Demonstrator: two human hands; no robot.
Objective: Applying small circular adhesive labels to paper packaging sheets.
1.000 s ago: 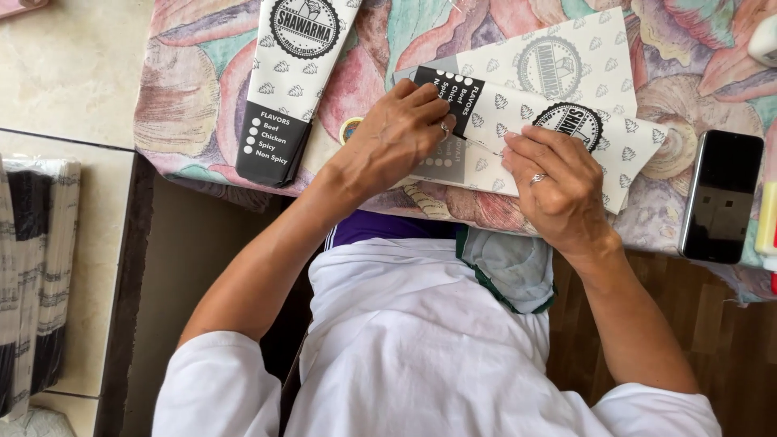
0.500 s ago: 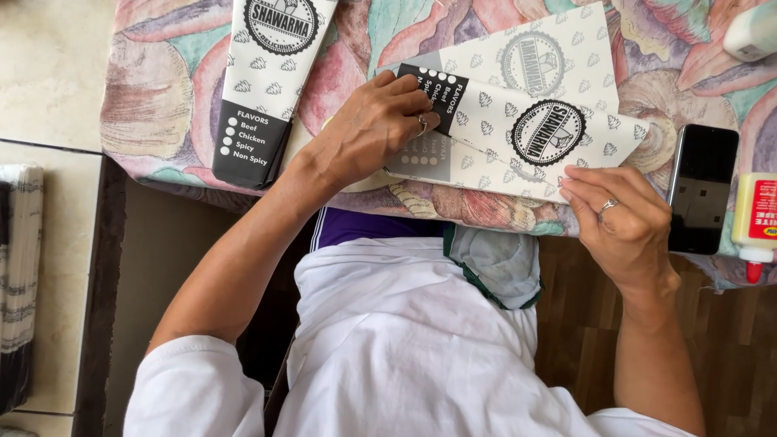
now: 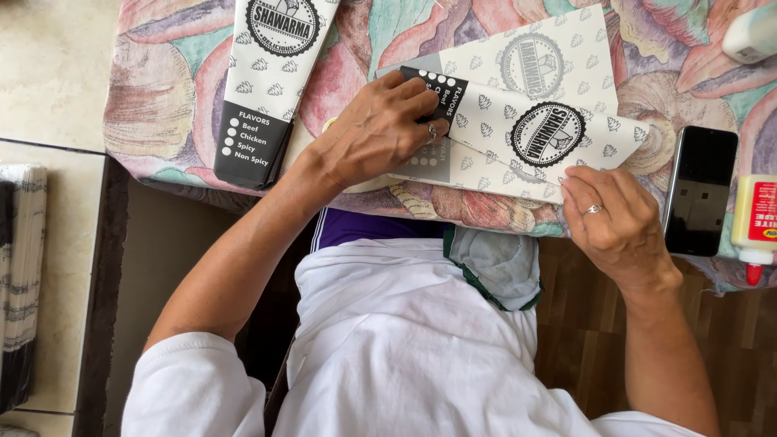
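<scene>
A white printed paper sheet [image 3: 534, 121] with round black emblems and a dark end panel lies partly folded on the flowered tablecloth [image 3: 162, 105]. My left hand [image 3: 376, 133] presses down on the dark end of the sheet, fingers bent over the fold. At the sheet's near right corner, by the table's edge, my right hand [image 3: 619, 222] rests its fingertips on the paper. A folded paper sleeve [image 3: 271, 81] of the same print lies to the left of my left hand, apart from it.
A black phone [image 3: 700, 190] lies right of my right hand, and a glue bottle [image 3: 754, 218] with a red tip lies beyond it. A white bottle [image 3: 753, 32] shows at the top right. A stack of papers [image 3: 20, 275] stands on the floor at left.
My right hand slid off the round emblem, rightward and toward me, to the sheet's near corner. My left hand stayed on the dark end.
</scene>
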